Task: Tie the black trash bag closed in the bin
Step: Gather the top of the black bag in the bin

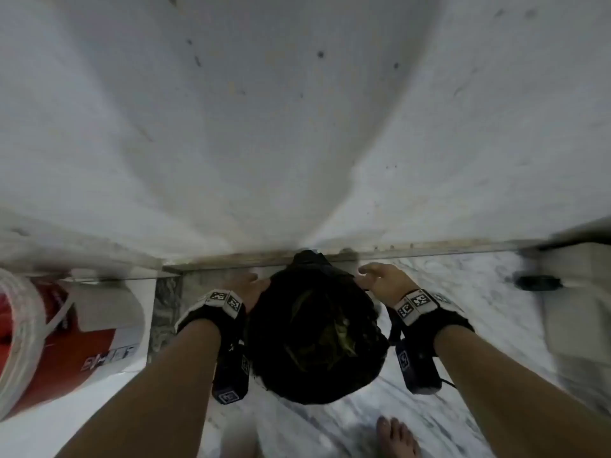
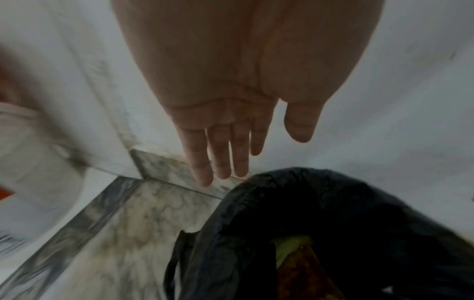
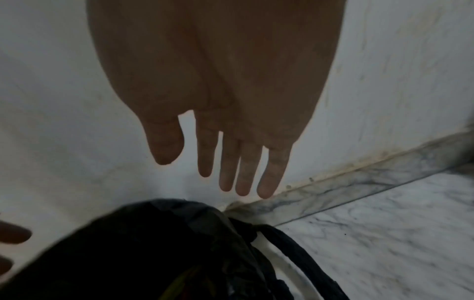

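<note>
1. Hands were held on either side of the black trash bag (image 1: 317, 332), which stood in its bin at the foot of the wall (image 1: 264, 127), the mouth not yet tied.
2. Left hand (image 1: 246, 287) and right hand (image 1: 380, 279) were kept spread, fingers straight, nothing gripped, seemingly so that opposite edges of the rim could be gathered.
3. Contact of the left palm with the bag was suggested from the head camera but, in the blur, could not be confirmed.
4. Greenish waste (image 2: 290, 245) inside the bag was shown by the left wrist camera; a loose black handle strap (image 3: 295, 241) trailing over the marble floor (image 3: 384, 233) was shown by the right.
5. A red-and-white bucket (image 1: 59, 338) was seen only from the head.
</note>
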`<state>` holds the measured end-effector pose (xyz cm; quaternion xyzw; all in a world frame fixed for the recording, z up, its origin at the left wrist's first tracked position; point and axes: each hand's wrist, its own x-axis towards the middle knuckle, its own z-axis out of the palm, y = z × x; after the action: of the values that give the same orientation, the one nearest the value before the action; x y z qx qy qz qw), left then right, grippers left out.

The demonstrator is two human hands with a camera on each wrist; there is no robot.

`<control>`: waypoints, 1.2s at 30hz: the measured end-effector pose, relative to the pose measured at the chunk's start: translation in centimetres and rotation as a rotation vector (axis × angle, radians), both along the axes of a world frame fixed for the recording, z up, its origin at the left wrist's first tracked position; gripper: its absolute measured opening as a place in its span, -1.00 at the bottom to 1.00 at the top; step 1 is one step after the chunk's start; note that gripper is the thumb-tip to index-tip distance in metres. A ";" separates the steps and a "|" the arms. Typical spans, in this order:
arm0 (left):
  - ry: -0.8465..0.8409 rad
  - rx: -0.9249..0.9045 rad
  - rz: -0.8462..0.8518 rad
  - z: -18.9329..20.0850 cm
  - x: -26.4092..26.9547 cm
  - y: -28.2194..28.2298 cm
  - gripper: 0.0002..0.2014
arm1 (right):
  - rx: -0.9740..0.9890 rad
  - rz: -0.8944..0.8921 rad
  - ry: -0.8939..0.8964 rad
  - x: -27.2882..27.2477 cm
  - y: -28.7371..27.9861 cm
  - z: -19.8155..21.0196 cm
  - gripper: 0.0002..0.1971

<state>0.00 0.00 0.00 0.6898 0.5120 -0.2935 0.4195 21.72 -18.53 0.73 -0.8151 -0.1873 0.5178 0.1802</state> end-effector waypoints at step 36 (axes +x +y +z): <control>0.007 0.425 -0.289 -1.3 -6.0 -1.1 -0.74 | -0.048 0.560 -0.366 -0.9 -5.0 -2.5 -0.89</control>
<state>-6.05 -1.13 -1.30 0.8273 0.4599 -0.2386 0.2169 20.77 -23.53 -1.77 -0.8155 -0.4207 0.3966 -0.0250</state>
